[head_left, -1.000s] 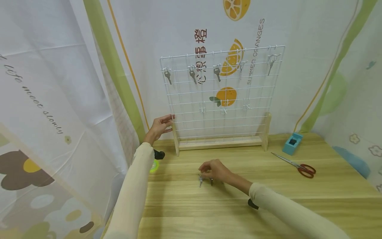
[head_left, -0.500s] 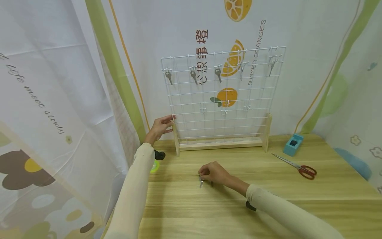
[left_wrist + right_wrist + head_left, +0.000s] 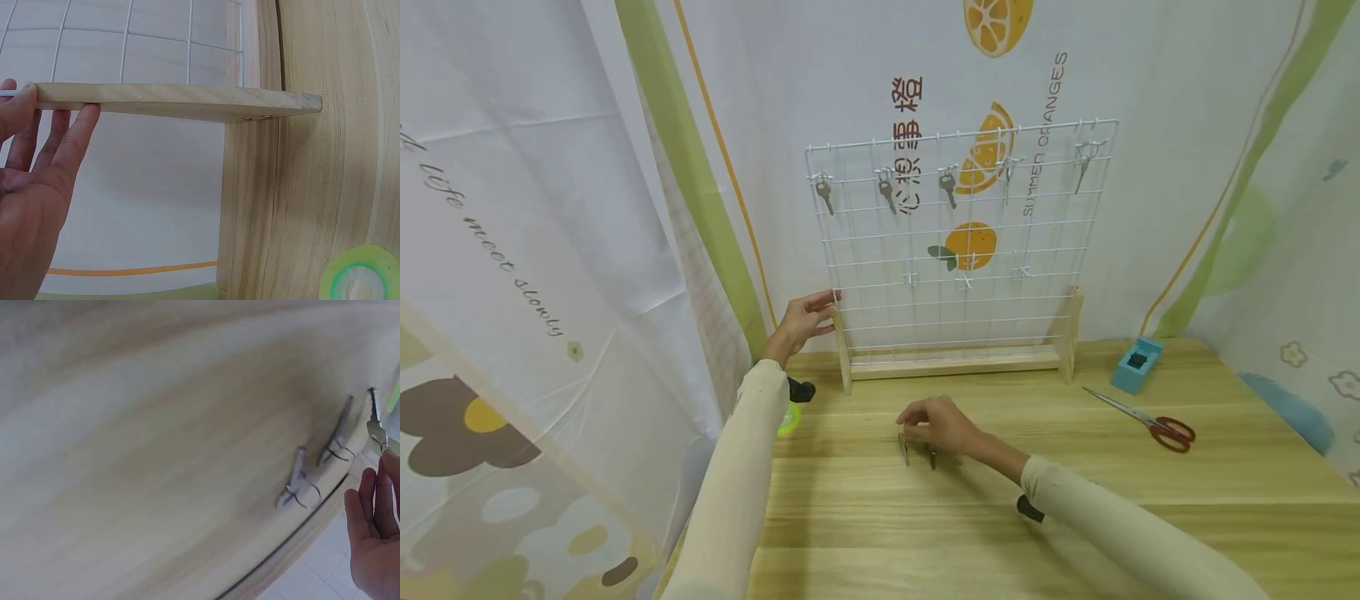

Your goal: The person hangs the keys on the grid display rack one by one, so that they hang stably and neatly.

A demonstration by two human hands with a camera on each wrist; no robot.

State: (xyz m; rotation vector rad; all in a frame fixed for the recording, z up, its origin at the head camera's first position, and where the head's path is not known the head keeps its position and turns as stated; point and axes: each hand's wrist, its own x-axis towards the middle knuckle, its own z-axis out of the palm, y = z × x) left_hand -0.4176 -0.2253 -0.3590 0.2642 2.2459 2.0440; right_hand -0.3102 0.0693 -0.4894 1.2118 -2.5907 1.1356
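Steadying rack (image 3: 958,250) w/ flat, open left hand (image 3: 797,321) on its left post; right hand (image 3: 942,423) pinches key (image 3: 376,428) just above counter (image 3: 1075,500), two keys (image 3: 315,469) lying nearby.

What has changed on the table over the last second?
The right hand has lifted slightly, raising one key pinched in its fingertips off the table; two keys stay lying there. The left hand still steadies the wire rack's wooden post. The scissors are unmoved.
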